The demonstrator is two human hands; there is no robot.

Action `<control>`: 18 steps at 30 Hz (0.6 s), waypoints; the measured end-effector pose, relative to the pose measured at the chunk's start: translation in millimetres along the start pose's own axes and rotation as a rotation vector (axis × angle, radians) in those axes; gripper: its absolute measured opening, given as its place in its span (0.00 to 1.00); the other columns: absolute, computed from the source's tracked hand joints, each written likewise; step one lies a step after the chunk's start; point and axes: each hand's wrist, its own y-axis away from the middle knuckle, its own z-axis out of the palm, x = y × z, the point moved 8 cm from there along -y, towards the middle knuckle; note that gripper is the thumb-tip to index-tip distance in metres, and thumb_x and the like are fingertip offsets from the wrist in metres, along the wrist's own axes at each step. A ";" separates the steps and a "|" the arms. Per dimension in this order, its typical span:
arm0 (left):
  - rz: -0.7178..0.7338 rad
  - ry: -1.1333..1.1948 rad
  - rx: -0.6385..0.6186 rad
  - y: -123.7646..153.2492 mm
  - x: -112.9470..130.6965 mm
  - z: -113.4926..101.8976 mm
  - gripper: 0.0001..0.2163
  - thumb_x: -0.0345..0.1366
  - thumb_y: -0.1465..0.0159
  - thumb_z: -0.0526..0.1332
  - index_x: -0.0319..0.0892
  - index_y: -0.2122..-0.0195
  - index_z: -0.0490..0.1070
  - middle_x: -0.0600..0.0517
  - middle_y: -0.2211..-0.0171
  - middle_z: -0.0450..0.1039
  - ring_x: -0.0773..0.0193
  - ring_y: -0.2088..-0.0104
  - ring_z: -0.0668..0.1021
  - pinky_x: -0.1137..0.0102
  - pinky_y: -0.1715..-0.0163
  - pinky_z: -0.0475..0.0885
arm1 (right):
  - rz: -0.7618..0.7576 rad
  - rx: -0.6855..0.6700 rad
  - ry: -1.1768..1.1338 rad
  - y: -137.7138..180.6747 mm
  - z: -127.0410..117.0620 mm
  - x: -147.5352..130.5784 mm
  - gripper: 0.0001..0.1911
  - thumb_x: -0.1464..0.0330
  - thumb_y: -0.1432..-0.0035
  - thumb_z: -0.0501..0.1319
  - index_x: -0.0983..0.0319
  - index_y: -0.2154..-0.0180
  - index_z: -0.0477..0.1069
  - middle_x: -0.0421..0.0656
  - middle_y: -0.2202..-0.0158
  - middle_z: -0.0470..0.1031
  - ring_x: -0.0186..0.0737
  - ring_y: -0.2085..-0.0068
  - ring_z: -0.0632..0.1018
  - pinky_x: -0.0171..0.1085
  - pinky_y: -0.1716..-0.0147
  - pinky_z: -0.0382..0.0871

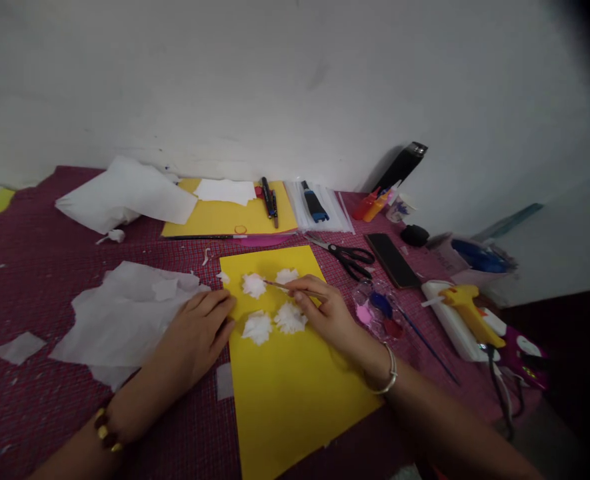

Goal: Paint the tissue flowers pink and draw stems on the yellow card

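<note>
A yellow card sheet (285, 387) lies on the red checked cloth in front of me. Several white crumpled tissue puffs (257, 327) sit on its upper part. My right hand (325, 313) is closed on a thin wooden paintbrush (287, 287), whose tip points left toward the upper left puff (253, 285). My left hand (199, 333) lies flat with fingers stretched out, pressing on the left edge of the yellow sheet, beside white tissue paper (125, 313).
A paint palette (379, 310) with pink, blue and red lies right of my hand. Black scissors (347, 257), a dark phone (392, 260), a yellow glue gun (467, 310), paint bottles (372, 205), a second yellow sheet with pens (225, 217) and more white paper (125, 193) lie behind.
</note>
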 end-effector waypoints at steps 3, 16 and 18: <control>0.005 0.001 -0.003 -0.4 0.9 1.1 0.16 0.40 0.30 0.51 0.40 0.47 0.71 0.43 0.48 0.73 0.51 0.48 0.72 0.51 0.45 0.69 | 0.011 0.025 -0.078 -0.5 -1.4 -1.1 0.09 0.67 0.34 0.57 0.56 0.57 0.76 0.43 0.63 0.78 0.39 0.60 0.78 0.40 0.58 0.72; 0.021 -0.018 -0.012 -1.4 3.2 1.7 0.16 0.40 0.30 0.51 0.38 0.48 0.70 0.42 0.48 0.72 0.51 0.48 0.71 0.52 0.45 0.68 | 0.018 -0.032 -0.091 4.5 7.1 7.7 0.10 0.69 0.33 0.57 0.55 0.54 0.75 0.42 0.62 0.77 0.37 0.60 0.77 0.39 0.59 0.71; 0.025 -0.022 -0.008 -1.0 3.7 1.6 0.16 0.40 0.30 0.51 0.37 0.47 0.70 0.42 0.48 0.71 0.50 0.48 0.71 0.51 0.45 0.68 | 0.019 -0.031 -0.120 5.4 7.9 7.0 0.10 0.69 0.33 0.57 0.55 0.54 0.75 0.42 0.62 0.77 0.37 0.60 0.77 0.38 0.59 0.71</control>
